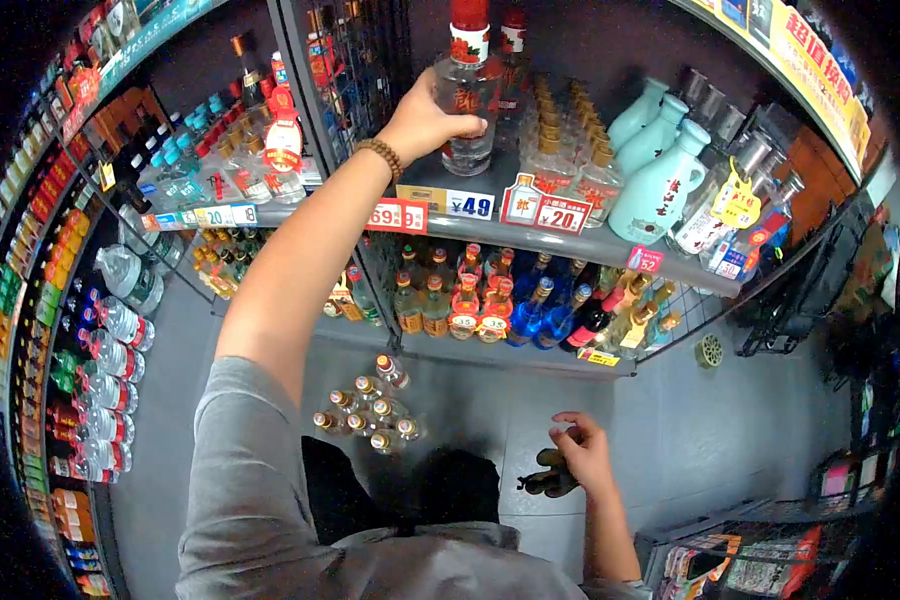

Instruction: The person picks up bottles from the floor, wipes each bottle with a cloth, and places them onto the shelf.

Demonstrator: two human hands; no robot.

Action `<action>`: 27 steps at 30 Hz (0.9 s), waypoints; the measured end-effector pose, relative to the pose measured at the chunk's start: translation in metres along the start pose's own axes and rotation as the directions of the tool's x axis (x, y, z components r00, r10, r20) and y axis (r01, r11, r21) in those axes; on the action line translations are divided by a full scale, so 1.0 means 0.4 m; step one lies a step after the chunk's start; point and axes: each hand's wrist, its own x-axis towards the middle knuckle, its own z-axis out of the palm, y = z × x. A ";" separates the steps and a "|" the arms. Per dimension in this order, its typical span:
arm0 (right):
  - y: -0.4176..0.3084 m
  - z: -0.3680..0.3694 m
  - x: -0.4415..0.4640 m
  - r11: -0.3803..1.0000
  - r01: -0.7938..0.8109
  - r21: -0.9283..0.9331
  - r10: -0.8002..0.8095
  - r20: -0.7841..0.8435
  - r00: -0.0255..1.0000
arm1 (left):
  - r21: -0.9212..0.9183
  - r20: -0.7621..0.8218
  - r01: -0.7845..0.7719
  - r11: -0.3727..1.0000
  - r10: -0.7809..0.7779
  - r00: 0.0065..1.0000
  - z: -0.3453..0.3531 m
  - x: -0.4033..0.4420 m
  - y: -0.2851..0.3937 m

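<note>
My left hand [432, 122], with a beaded bracelet on its wrist, is closed around a clear glass bottle [468, 98] with a red cap. The bottle stands upright at the shelf's front, behind the 49 price tag; I cannot tell whether its base touches the shelf. A similar red-capped bottle [511, 75] is just behind it. Low at my right side, my right hand [582, 455] has its fingers curled on a dark olive item [548, 474], which looks like a cloth or glove. On the floor by my legs stands a group of clear bottles [380, 408], mostly gold-capped.
The shelf edge [610, 244] carries price tags. Gold-capped small bottles [555, 150] and pale green ceramic bottles [662, 185] stand right of my left hand. Blue bottles [540, 312] fill part of the lower shelf. Water packs [110, 375] line the left aisle.
</note>
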 end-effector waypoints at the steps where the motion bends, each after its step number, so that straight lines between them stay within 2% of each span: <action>1: 0.003 0.000 0.003 1.000 -0.014 0.012 0.014 0.009 1.000 | -0.017 0.003 0.051 0.999 -0.051 0.999 0.007 0.005 -0.001; 3: 0.008 -0.006 0.005 1.000 -0.016 -0.005 0.016 0.006 1.000 | -0.075 0.015 0.073 0.995 -0.072 0.997 0.022 0.010 -0.005; 6: 0.036 -0.019 0.020 0.999 0.032 -0.041 -0.033 -0.011 0.999 | 0.115 -0.018 0.185 0.976 -0.184 0.983 0.042 0.021 -0.011; 9: 0.048 -0.023 0.022 0.999 0.040 -0.019 -0.041 -0.032 0.999 | 0.204 -0.009 0.118 0.972 -0.119 0.993 0.056 0.047 -0.063; 13: 0.076 -0.024 0.029 0.997 0.069 -0.020 -0.070 -0.049 0.996 | 0.186 0.020 0.131 0.974 -0.137 0.990 0.065 0.063 -0.082; 15: 0.075 -0.020 0.029 0.997 0.071 -0.026 -0.073 -0.056 0.996 | 0.116 0.039 0.151 0.982 -0.156 0.987 0.070 0.072 -0.091; 17: 0.055 -0.010 0.022 0.998 0.030 0.054 -0.028 -0.048 0.998 | 0.112 0.052 0.156 0.981 -0.163 0.985 0.073 0.076 -0.091; 20: 0.004 -0.009 0.006 0.998 -0.046 0.053 0.047 -0.016 0.999 | 0.075 0.064 0.163 0.984 -0.168 0.984 0.079 0.083 -0.094; 24: 0.047 -0.017 0.017 0.999 -0.011 0.034 0.011 -0.014 1.000 | 0.026 0.062 0.218 0.976 -0.219 0.974 0.080 0.098 -0.118; 27: 0.057 -0.013 0.018 0.999 -0.049 0.019 0.049 -0.009 0.999 | 0.052 0.091 0.208 0.977 -0.212 0.973 0.077 0.111 -0.132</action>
